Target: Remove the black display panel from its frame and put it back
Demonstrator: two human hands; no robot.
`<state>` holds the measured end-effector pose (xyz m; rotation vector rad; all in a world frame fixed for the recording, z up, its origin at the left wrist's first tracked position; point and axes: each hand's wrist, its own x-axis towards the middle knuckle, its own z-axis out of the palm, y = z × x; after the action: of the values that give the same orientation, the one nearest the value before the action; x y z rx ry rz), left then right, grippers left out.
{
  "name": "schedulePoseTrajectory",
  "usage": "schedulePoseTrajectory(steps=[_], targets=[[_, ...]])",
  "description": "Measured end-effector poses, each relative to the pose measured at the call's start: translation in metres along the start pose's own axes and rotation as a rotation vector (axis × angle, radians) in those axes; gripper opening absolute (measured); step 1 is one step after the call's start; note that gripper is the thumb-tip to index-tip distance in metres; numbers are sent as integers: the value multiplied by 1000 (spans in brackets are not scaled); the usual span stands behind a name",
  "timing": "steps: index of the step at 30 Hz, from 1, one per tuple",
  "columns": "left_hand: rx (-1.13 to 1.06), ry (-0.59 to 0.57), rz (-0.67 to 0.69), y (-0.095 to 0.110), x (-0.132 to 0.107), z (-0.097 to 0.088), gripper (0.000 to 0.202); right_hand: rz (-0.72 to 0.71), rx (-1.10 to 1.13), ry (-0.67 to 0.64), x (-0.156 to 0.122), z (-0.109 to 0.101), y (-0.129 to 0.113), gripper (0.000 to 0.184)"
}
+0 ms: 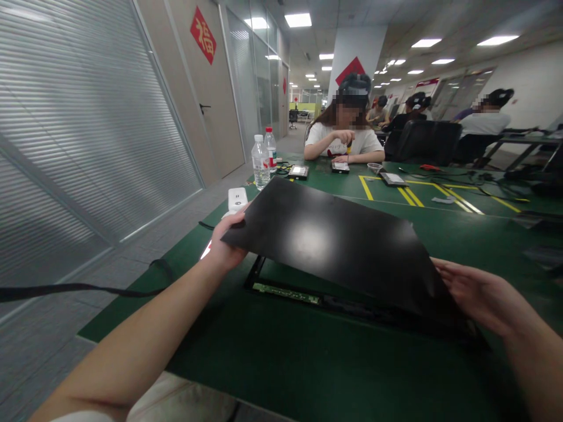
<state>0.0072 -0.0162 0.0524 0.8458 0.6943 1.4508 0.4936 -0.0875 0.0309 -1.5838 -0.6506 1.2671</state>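
Note:
A thin, dark screen panel is held tilted over the table, with bright light reflected on its face. My left hand grips its left corner, thumb near the upper edge. On the other side, my right hand is closed on the right edge, its fingers partly hidden behind the panel. Beneath lies a black frame with a green circuit board strip along its near side. The panel covers most of this frame.
The green table carries a clear water bottle, a red-capped bottle and a white device at left. Several hard drives lie farther back. A co-worker sits opposite, holding a screwdriver. Cables lie at right.

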Motion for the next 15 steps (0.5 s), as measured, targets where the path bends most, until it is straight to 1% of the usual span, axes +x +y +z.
schedulePoseTrajectory(steps=[3, 8, 12, 15], targets=[[22, 22, 10, -1, 2, -2, 76, -88, -5, 33, 5, 0, 2, 46], [42, 27, 9, -6, 2, 0, 74, -81, -54, 123, -2, 11, 0, 57], [50, -7, -6, -7, -1, 4, 78, -118, -80, 178, -8, 18, -4, 62], [58, -47, -26, -11, -4, 7, 82, -189, -138, 232, -5, 16, -3, 67]])
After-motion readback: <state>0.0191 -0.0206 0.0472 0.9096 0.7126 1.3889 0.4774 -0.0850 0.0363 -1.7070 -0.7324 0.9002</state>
